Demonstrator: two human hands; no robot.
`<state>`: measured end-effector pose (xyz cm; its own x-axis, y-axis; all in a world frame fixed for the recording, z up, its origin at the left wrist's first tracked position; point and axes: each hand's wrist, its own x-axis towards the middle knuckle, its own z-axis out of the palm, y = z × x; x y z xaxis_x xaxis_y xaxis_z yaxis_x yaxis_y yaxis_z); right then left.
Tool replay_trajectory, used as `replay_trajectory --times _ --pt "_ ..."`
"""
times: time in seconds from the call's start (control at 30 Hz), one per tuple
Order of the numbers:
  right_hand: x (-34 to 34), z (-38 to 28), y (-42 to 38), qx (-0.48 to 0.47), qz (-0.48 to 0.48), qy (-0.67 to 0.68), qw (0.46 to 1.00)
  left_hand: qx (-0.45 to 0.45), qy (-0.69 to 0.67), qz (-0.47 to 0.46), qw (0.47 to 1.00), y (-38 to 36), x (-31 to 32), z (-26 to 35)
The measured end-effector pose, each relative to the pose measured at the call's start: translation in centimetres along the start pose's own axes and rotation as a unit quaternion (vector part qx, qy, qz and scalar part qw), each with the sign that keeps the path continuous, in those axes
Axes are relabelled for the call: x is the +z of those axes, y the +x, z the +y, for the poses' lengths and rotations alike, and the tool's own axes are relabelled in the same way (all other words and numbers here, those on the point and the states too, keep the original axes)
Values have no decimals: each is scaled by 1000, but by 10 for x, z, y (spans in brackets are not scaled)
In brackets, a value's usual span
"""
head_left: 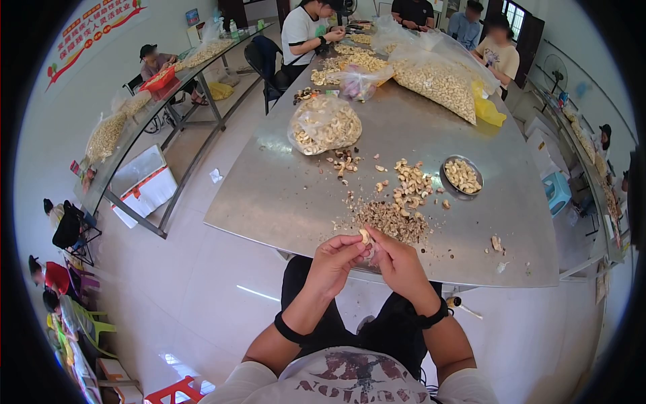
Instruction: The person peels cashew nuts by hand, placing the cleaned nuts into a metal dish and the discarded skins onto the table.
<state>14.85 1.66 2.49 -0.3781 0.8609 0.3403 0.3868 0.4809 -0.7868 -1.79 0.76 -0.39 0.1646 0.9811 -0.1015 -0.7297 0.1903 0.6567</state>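
At the table's near edge, my left hand (335,261) pinches a pale cashew (365,236) between thumb and fingers. My right hand (402,264) is closed close beside it, its fingertips meeting at the nut; what they hold, if anything, is too small to make out. Just beyond both hands lies a heap of brown skin scraps (390,222). A loose pile of cashews (412,183) with some skin on them spreads behind the scraps. To its right stands a round metal bowl (445,183) filled with pale cashews.
The steel table (269,195) carries a clear bag of cashews (326,124) and a large sack of cashews (431,81) further back. A yellow bag (489,108) lies beside the sack. Co-workers sit around the far end, including a person in white (303,34).
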Motion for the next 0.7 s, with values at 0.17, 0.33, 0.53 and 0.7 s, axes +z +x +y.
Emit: replay_trajectory --times 0.17,0.33,0.53,0.7 --pt "-8 -5 2 48 -23 48 997 -4 13 14 1000 -2 4 2" --pt "-6 -8 1 40 -20 35 998 32 59 20 998 1 4 -5" --pt "-6 -6 0 41 -27 33 998 29 47 9 998 0 7 -3" --pt "-7 3 0 21 -11 29 999 27 61 13 998 -2 7 -3"
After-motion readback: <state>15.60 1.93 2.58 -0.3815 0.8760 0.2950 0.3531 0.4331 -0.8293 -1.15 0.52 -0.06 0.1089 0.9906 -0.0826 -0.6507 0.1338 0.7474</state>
